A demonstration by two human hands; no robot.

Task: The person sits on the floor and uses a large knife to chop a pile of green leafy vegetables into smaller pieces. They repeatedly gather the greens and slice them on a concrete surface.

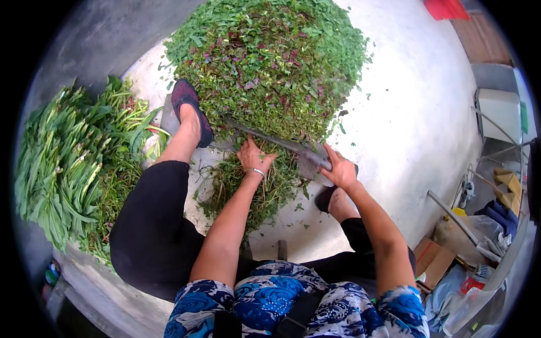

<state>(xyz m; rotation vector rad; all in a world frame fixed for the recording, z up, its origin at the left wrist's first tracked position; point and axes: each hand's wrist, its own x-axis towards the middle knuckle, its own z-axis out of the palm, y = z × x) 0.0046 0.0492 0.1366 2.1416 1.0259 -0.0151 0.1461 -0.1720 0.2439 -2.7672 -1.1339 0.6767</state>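
Note:
My right hand (340, 169) is closed around the handle end of a long dark metal blade (274, 140), which runs up and left to the edge of the chopped greens. Left of it, my left hand (255, 158) presses on a bundle of leafy stems (249, 194) just below the blade. Under the blade lies a flat board (310, 167), largely hidden by greens. Beyond the blade a large heap of chopped green and purple leaves (270, 63) spreads over the floor.
Whole leafy stalks (63, 164) are piled at the left by a grey wall. My shoe (192, 110) rests beside the chopped heap. Along the right stand a white container (498, 114), metal rods, plastic bags and a cardboard box (433, 262).

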